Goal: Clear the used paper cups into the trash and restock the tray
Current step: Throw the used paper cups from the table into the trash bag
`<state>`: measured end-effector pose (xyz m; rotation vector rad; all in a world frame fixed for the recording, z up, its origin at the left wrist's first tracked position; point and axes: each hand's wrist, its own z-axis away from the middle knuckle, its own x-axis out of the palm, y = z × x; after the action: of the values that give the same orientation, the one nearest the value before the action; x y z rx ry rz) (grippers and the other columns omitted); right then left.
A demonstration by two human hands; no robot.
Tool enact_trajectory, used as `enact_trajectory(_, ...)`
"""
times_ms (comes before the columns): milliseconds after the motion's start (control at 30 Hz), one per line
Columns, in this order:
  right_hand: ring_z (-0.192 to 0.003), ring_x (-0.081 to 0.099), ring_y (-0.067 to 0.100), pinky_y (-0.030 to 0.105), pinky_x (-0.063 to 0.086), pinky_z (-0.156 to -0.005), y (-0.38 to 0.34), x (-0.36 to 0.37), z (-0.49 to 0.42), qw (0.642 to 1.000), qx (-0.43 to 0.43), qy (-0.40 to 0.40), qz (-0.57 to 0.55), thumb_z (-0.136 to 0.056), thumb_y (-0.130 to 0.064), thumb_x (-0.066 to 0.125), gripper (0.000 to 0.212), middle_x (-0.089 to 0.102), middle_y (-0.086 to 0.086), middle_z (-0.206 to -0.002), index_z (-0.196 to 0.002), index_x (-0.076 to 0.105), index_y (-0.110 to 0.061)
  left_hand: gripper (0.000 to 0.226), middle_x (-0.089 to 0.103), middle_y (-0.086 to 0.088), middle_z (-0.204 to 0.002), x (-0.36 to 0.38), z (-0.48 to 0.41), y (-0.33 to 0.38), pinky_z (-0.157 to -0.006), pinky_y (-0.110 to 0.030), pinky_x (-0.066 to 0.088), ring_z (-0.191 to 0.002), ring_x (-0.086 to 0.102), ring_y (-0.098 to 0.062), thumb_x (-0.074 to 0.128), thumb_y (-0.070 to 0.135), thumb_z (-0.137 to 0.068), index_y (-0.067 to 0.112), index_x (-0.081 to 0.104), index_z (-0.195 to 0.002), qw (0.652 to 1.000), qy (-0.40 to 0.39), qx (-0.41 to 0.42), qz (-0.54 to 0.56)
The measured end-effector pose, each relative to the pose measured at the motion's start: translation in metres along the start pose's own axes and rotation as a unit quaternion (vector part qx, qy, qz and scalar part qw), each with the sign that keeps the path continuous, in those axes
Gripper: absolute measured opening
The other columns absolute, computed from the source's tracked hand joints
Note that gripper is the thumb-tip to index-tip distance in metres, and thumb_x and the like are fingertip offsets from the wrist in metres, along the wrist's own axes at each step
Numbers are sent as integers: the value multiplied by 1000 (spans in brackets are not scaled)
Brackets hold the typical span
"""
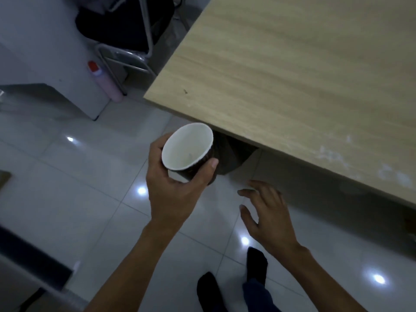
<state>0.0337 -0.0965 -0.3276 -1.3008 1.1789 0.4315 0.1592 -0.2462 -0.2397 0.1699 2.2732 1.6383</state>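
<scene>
**Cup in hand at the table corner**

My left hand [177,188] gripped the cup [188,149], fingers and thumb curled round its dark wall, the white inside facing up at me. It hung over the floor [90,188], just off the table's [292,75] near corner. A dark bin [234,154] showed under that edge, just beyond the cup. My right hand [267,212] was wide, fingers spread, holding nothing.

- One paper cup [187,152].
- Two hands: the left hand [173,190] and the right hand [267,217].
- One wooden desk [292,75].
- One dark trash bin [234,154].
- One pink bottle [105,83] with a red cap.
- One metal-framed chair [128,41].
- Two feet in black socks: the left foot [208,291] and the right foot [256,264].
- Four light reflections [141,190] on the tiled floor [90,210].
</scene>
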Motion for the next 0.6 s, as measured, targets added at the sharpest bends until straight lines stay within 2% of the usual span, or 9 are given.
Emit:
enact_trajectory(133,-108,50,13,34,40,-91,24,35,-21,998,32,-23,-49,-85,-28,51,30,62,3,-113,-111,60,-17,61,55,17,-112,0,13,-44,-77,-9,47,-105,57,2,78,36,-65,21,49,-116,999,-2,-42,-3)
enact_trajectory(200,-108,55,18,36,44,-93,35,48,-32,993,66,-26,-90,-84,-21,58,29,59,-2,-114,-112,61,-12,60,56,21,-110,3,17,-62,-76,-9,48,-105,57,3,78,37,-63,27,49,-115,998,-13,-60,-3)
enact_trajectory(300,-115,52,25,15,33,-92,51,62,-64,976,150,-45,-149,-84,-7,65,41,53,-2,-119,-123,54,-7,60,57,22,-110,9,19,-82,-75,-8,48,-105,57,3,78,37,-62,32,48,-114,997,-28,-73,0)
enact_trajectory(333,-120,50,24,14,32,-92,56,66,-79,972,172,-49,-150,-84,-9,65,48,53,2,-126,-129,50,-8,61,57,19,-111,11,19,-89,-75,-8,48,-105,57,3,78,36,-62,30,48,-115,997,-33,-75,1)
enact_trajectory(400,-128,43,25,24,35,-100,62,71,-112,970,194,-47,-136,-85,-17,65,60,46,9,-140,-138,40,-11,62,57,16,-112,14,18,-98,-74,-7,49,-106,57,2,78,36,-62,25,49,-116,996,-42,-77,-2)
enact_trajectory(433,-131,40,27,29,35,-104,63,71,-128,973,194,-39,-119,-86,-20,65,62,43,12,-142,-140,37,-10,63,56,16,-113,16,18,-102,-74,-7,49,-106,57,2,78,37,-62,23,49,-117,996,-45,-75,-5)
enact_trajectory(467,-132,39,27,29,32,-106,64,71,-143,976,192,-26,-103,-87,-22,64,60,44,13,-141,-140,39,-6,64,56,15,-113,18,16,-104,-74,-7,49,-107,57,1,77,37,-62,23,49,-117,996,-47,-75,-7)
enact_trajectory(533,-125,44,19,13,29,-95,69,74,-167,970,207,-31,-120,-90,-26,61,46,54,7,-126,-129,51,-4,65,56,14,-114,21,13,-106,-74,-7,48,-107,56,0,78,38,-62,22,48,-118,996,-49,-74,-11)
enact_trajectory(600,-118,51,12,-2,29,-77,78,83,-183,959,215,-104,-155,-91,-34,60,41,59,-1,-118,-124,57,-10,66,55,12,-115,25,8,-106,-72,-7,48,-107,56,0,78,36,-63,19,48,-118,996,-52,-67,-16)
